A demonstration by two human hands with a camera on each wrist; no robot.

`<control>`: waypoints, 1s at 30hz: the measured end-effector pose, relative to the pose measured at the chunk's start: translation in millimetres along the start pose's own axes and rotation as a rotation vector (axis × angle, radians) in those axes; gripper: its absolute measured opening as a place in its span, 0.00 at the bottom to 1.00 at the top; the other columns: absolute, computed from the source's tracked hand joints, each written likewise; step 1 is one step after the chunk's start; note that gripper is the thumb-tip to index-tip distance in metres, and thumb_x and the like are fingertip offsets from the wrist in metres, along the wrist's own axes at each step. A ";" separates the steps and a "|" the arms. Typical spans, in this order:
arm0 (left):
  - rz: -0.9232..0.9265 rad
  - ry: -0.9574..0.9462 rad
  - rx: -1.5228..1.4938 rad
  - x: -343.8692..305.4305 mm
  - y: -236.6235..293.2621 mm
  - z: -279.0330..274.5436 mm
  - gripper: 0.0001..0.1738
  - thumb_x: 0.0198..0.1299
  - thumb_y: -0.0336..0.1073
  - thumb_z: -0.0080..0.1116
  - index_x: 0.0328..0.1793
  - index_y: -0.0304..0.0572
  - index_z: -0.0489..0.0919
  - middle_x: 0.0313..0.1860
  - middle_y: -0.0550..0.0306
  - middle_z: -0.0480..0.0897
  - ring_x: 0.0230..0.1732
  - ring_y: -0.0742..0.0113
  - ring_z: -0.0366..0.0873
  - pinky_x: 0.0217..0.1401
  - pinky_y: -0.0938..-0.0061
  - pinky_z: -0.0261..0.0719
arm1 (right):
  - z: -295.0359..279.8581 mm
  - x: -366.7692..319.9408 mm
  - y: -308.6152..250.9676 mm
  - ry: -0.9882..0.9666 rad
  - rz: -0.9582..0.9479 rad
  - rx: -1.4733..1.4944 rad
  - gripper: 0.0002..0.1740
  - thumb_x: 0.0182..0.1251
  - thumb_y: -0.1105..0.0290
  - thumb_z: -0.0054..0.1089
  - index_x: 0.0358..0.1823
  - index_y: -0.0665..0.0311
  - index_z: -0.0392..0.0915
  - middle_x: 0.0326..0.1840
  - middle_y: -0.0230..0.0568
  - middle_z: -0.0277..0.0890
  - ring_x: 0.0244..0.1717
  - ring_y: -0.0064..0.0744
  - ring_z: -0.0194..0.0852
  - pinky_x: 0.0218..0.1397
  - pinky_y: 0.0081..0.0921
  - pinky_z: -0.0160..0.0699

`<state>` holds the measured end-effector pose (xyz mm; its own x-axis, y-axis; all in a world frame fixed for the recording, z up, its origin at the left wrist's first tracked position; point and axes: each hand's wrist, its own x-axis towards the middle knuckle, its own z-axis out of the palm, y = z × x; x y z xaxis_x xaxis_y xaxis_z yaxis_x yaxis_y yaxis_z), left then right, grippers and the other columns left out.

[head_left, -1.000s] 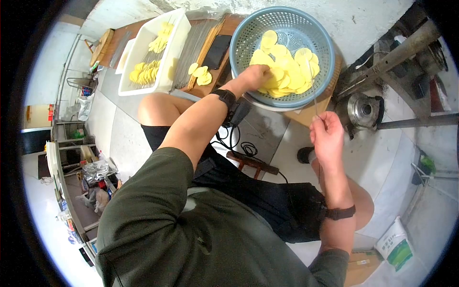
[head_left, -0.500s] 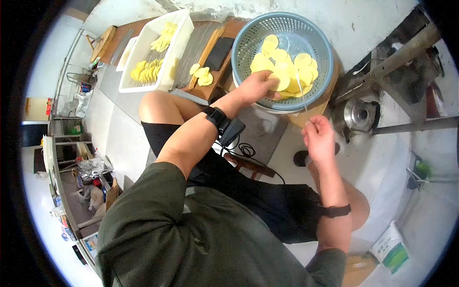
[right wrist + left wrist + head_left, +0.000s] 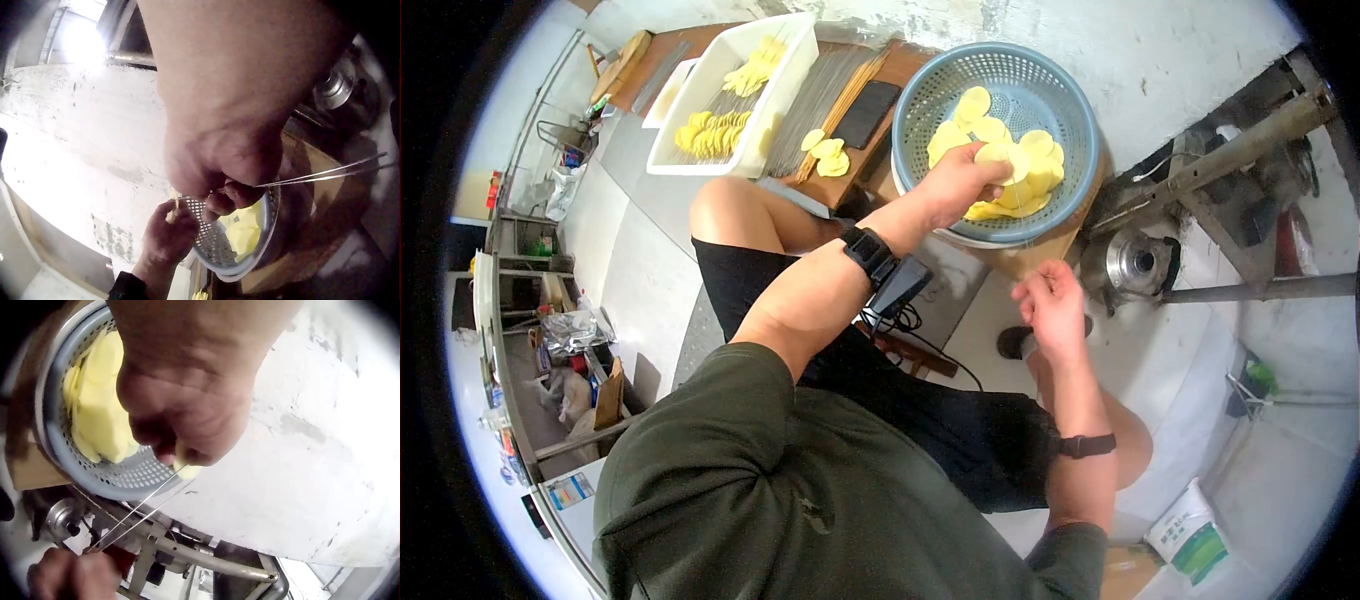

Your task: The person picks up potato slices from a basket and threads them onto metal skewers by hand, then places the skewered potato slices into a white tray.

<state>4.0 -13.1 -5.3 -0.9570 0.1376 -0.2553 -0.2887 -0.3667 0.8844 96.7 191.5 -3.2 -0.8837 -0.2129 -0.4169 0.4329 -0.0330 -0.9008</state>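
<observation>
My left hand [image 3: 962, 188] is over the near rim of a blue-grey colander [image 3: 910, 100], pinching a thin round yellow potato slice [image 3: 182, 467]. More potato slices [image 3: 1040, 170] are heaped inside the colander. Nearer my body, my right hand [image 3: 1052, 312] pinches two thin metal skewers [image 3: 134, 510]. In the left wrist view they run from the right hand up to the slice at my left fingertips. Their other ends [image 3: 340, 170] stick out behind the right hand in the right wrist view.
Left of the colander, a white tub [image 3: 785, 110] holds potato slices on skewers. Between them lie bare skewers [image 3: 812, 100], a dark phone [image 3: 868, 114] and several loose slices [image 3: 830, 160]. A metal kettle [image 3: 1128, 262] and metal frame [image 3: 1250, 290] stand at right.
My left hand has lifted a potato slice from the heap and brought it right to the skewer tips. The right hand, holding the skewers, has shifted slightly left and down in the head view.
</observation>
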 end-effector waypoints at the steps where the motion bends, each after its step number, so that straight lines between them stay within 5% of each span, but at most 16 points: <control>1: 0.014 -0.005 -0.003 0.8 -0.5 -0.9 0.11 0.62 0.32 0.58 0.50 0.39 0.77 0.36 0.65 0.79 0.30 0.78 0.74 0.33 0.83 0.72 | 0.9 -1.1 -1.3 0.014 0.007 0.044 0.05 0.70 0.73 0.51 0.39 0.65 0.66 0.25 0.40 0.75 0.16 0.18 0.61 0.17 0.16 0.59; 13: 0.088 0.066 -0.088 6.4 24.8 -11.9 0.14 0.63 0.32 0.57 0.51 0.32 0.74 0.43 0.54 0.80 0.37 0.68 0.81 0.37 0.77 0.79 | -1.2 -2.9 1.3 0.100 -0.100 -0.007 0.10 0.70 0.74 0.51 0.50 0.67 0.70 0.25 0.35 0.75 0.18 0.15 0.61 0.20 0.14 0.59; 30: 0.172 0.132 -0.065 10.7 21.3 -6.0 0.13 0.61 0.29 0.56 0.49 0.30 0.73 0.39 0.55 0.80 0.30 0.72 0.78 0.33 0.79 0.77 | 2.3 -4.7 4.8 0.048 -0.155 -0.094 0.07 0.70 0.74 0.49 0.46 0.66 0.72 0.24 0.30 0.74 0.18 0.12 0.59 0.20 0.13 0.57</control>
<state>-12.5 -25.0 8.5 -0.9865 -0.0518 -0.1557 -0.1182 -0.4333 0.8935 103.4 190.0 -5.3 -0.9469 -0.1657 -0.2757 0.2745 0.0306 -0.9611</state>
